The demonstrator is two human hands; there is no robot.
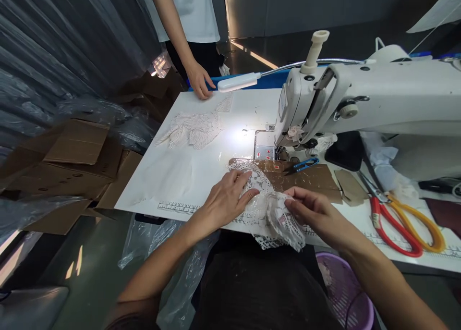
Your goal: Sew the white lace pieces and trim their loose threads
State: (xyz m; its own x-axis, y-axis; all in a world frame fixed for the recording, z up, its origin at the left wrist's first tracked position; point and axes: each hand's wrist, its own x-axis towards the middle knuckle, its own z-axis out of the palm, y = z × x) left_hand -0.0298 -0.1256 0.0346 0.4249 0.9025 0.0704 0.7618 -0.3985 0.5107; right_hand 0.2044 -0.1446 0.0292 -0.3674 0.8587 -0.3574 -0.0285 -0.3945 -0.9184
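A piece of white lace fabric [257, 181] lies bunched at the front edge of the table, with part of it hanging over. My left hand [227, 198] rests on its left side, fingers stretched out and thumb apart. On the other side, my right hand [311, 207] pinches a folded part of the lace between thumb and fingers. Just behind both hands stands a white sewing machine [389, 90], its needle area close to the lace. Blue thread snips [304, 165] lie on a brown board [309, 181] between the machine and my right hand.
Red-and-yellow-handled scissors [396, 219] lie at the right. Another lace piece [198, 126] is spread on the white table [144, 188]. Across it, a co-worker's hand [200, 80] touches the far edge. A lamp [239, 82], cardboard boxes [72, 157] and a purple basket [363, 306] surround the workspace.
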